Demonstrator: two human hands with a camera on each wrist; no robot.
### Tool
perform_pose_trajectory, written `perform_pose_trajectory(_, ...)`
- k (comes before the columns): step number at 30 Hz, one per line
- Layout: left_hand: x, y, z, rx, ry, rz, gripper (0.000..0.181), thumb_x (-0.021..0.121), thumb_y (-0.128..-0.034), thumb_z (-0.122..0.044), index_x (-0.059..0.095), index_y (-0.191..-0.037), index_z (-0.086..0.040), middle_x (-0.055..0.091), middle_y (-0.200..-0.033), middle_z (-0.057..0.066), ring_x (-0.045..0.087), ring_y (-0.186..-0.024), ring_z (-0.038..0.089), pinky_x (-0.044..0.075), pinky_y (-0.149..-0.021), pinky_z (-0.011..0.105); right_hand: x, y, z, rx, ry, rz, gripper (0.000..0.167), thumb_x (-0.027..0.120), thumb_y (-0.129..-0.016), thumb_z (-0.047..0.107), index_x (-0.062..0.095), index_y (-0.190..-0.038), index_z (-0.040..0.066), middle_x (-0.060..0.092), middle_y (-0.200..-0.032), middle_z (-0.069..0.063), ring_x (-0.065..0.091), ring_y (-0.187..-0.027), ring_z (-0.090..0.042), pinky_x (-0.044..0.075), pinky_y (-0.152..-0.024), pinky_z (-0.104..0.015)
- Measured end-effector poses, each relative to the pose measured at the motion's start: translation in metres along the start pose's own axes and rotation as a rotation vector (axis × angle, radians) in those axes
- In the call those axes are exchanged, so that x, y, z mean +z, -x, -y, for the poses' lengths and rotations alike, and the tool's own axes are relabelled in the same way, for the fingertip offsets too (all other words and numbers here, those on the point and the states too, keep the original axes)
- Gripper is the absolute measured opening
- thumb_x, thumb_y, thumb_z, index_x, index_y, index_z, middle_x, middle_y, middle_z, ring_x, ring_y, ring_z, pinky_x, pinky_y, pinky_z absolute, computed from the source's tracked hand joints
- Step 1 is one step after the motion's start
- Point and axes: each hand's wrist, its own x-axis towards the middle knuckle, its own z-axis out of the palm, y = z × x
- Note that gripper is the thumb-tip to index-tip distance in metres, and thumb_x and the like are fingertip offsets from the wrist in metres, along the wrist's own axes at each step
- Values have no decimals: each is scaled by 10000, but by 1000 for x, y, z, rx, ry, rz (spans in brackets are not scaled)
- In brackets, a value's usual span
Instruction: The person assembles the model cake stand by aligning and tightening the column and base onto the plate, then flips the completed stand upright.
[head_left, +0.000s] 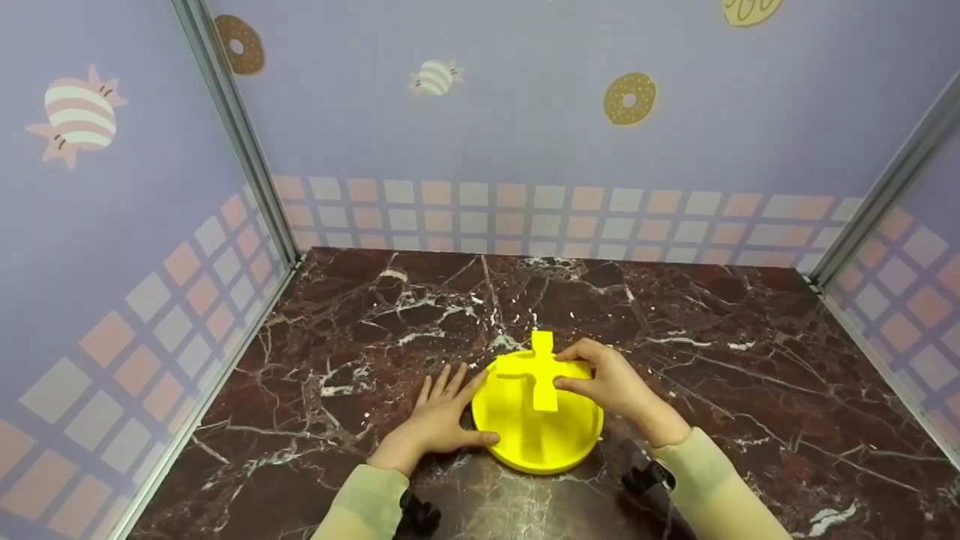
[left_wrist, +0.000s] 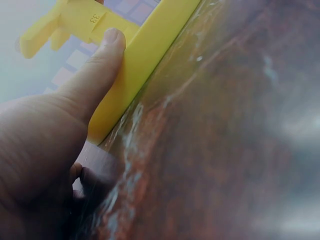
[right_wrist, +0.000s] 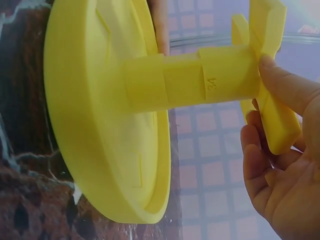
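Btwn hands [head_left: 441, 421] [head_left: 613, 382], yellow stand [head_left: 541, 394], prob. upright

Nos. "33" [left_wrist: 94, 19] & "34" [right_wrist: 212, 84] on yel. stem [right_wrist: 182, 77].

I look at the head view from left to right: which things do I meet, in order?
Large pink-and-white striped candy print → leftmost brown doughnut print → left hand → shallow round yellow dish → right hand.

booth-like space with candy-print wall panels [head_left: 525, 142]
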Motion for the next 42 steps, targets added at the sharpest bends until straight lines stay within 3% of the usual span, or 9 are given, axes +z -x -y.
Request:
perform_pose_trajectory(6,0,0,0,4,3,-2,1107,680,-816,-759,136,-1670,-309,43,-1747,149,-20,-1614,421,-30,-1292,643,6,5,3,29,5,-45,241,830,-874,203,736,-1064,88,723,-1083,-64,546,-825,-86,486,-716,-215)
perform_pose_trajectory(16,0,0,0,1,-4,-3,1110,678,-814,-761,151,-1670,-289,48,-1746,155,-15,-1612,427,-25,-1291,646,9,13,10,30,50,-91,229,840,-863,200,729,-1030,90,738,-1123,-66,673,-965,-198,569,-808,-296)
perform_pose_trajectory(26,-1,1,0,7,-8,-2,1119,667,-812,-773,154,-1670,-272,46,-1744,162,-14,-1610,433,-21,-1288,655,6,20,17,57,79,-68,290,836,-873,241,747,-1095,77,704,-1030,-27,586,-862,-97,546,-773,-262)
perform_pose_trajectory(32,-1,1,-1,4,-11,0,1121,662,-813,-776,153,-1671,-265,43,-1743,164,-18,-1611,431,-22,-1288,654,-9,13,17,190,-3,-118,226,751,-953,238,730,-1115,83,739,-1058,-64,645,-853,-132,558,-745,-233)
perform_pose_trajectory(35,-1,1,-1,0,-4,4,1114,665,-816,-772,158,-1670,-268,46,-1744,160,-19,-1612,426,-22,-1289,652,-16,5,9,186,-62,-137,290,726,-968,175,684,-1229,54,721,-1157,-130,682,-941,-208,590,-830,-308)
perform_pose_trajectory(39,-2,1,-2,-3,6,7,1110,676,-818,-760,168,-1669,-261,52,-1745,158,-18,-1612,427,-20,-1290,650,-16,-6,-6,148,-202,-53,468,701,-965,62,575,-1415,42,620,-1397,-179,664,-1171,-338,585,-984,-441)
perform_pose_trajectory(42,-2,1,-2,1,4,5,1109,676,-818,-758,168,-1670,-260,55,-1743,162,-16,-1611,432,-18,-1290,651,-13,-12,-14,125,-302,27,548,685,-969,35,511,-1488,52,531,-1521,-184,603,-1290,-379,566,-1037,-424)
